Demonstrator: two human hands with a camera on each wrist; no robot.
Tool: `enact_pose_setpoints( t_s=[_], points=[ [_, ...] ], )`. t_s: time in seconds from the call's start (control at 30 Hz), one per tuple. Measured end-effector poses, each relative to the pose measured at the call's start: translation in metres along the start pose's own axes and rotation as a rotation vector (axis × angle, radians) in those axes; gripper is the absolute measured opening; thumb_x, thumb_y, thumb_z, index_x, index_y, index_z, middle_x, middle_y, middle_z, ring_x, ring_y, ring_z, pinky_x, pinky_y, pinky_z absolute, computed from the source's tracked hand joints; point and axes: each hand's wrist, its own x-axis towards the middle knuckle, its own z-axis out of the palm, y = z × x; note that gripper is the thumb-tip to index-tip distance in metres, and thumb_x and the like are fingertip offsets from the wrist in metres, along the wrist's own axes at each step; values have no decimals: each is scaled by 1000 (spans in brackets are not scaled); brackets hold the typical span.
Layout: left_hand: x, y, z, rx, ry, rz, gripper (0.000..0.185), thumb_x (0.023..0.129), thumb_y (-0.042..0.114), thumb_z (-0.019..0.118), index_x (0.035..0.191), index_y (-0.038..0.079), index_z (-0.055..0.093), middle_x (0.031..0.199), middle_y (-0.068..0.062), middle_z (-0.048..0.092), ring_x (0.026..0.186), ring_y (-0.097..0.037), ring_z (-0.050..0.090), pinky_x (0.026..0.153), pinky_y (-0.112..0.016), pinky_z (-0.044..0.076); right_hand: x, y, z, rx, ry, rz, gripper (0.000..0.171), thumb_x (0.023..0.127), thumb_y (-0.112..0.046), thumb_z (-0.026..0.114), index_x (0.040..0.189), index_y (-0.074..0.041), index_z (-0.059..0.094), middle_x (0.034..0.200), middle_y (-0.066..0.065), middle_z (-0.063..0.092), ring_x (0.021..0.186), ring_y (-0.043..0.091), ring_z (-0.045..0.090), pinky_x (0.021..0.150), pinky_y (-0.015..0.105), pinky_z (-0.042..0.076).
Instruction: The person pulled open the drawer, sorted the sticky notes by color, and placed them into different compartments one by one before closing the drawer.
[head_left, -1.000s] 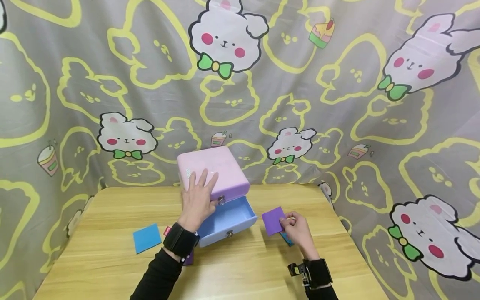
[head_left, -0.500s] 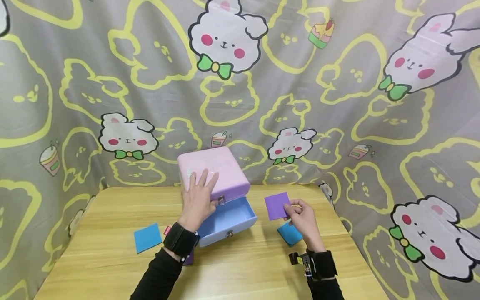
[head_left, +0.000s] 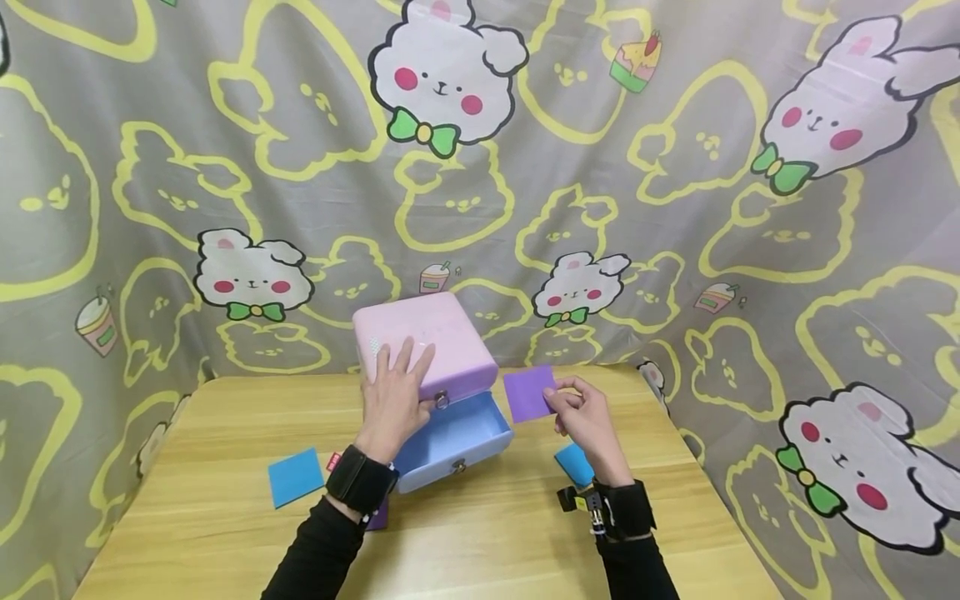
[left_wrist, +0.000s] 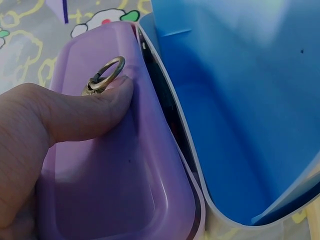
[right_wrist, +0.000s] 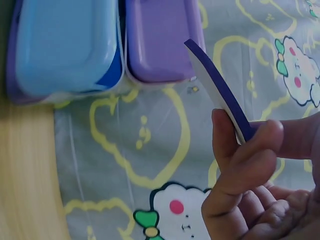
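Observation:
My left hand (head_left: 393,408) rests on the pink drawer box (head_left: 442,333), fingers spread over its top. In the left wrist view the thumb (left_wrist: 90,115) lies on the purple upper drawer front (left_wrist: 105,185), beside its metal ring pull (left_wrist: 112,70). Below, the blue lower drawer (head_left: 450,471) is pulled out, and its visible inside is bare. My right hand (head_left: 588,421) pinches a purple sticky-note pad (head_left: 528,393) by its right edge, raised just right of the box. Seen edge-on from the right wrist, the pad (right_wrist: 225,89) is thin with a white underside.
A blue square pad (head_left: 295,477) lies on the table's left, near a small red tag (head_left: 333,461). Another blue pad (head_left: 574,463) lies under the right forearm. Something dark purple (head_left: 378,518) shows beside the left wrist. A patterned curtain (head_left: 465,200) surrounds the table.
My right hand has raised the purple pad from close above the right blue pad, then carried it left toward the box. The left hand and drawer have not moved.

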Motion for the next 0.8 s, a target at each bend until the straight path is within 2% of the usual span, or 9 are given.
enact_pose_setpoints(
  t_s=[0.17, 0.37, 0.67, 0.8],
  points=[
    [1, 0, 0, 4, 9, -1, 91, 75, 28, 90, 154, 24, 45, 163, -15, 39, 147, -50, 33, 91, -79, 47, 2, -8, 16, 12, -42, -7, 27, 97, -24, 69, 118, -7, 62, 67, -4, 68, 49, 12, 50, 51, 23, 42],
    [1, 0, 0, 5, 10, -1, 92, 74, 29, 91, 154, 24, 45, 163, -14, 39, 146, -50, 33, 92, -79, 47, 4, -12, 35, 38, -111, -22, 24, 96, -16, 70, 116, -4, 64, 71, 0, 73, 48, 11, 53, 50, 22, 43],
    [1, -1, 0, 2, 24, 4, 92, 73, 30, 92, 153, 23, 47, 162, -15, 41, 145, -50, 34, 93, -79, 46, 7, -9, 56, 47, -201, -47, 24, 96, -14, 70, 116, -1, 63, 74, 4, 73, 52, 12, 57, 50, 21, 44],
    [0, -1, 1, 0, 31, 5, 92, 72, 29, 92, 152, 24, 47, 161, -15, 41, 145, -50, 35, 93, -78, 46, 8, -3, 64, 30, -230, -60, 24, 96, -13, 70, 115, -1, 63, 68, 3, 69, 54, 14, 59, 49, 20, 44]
  ],
)
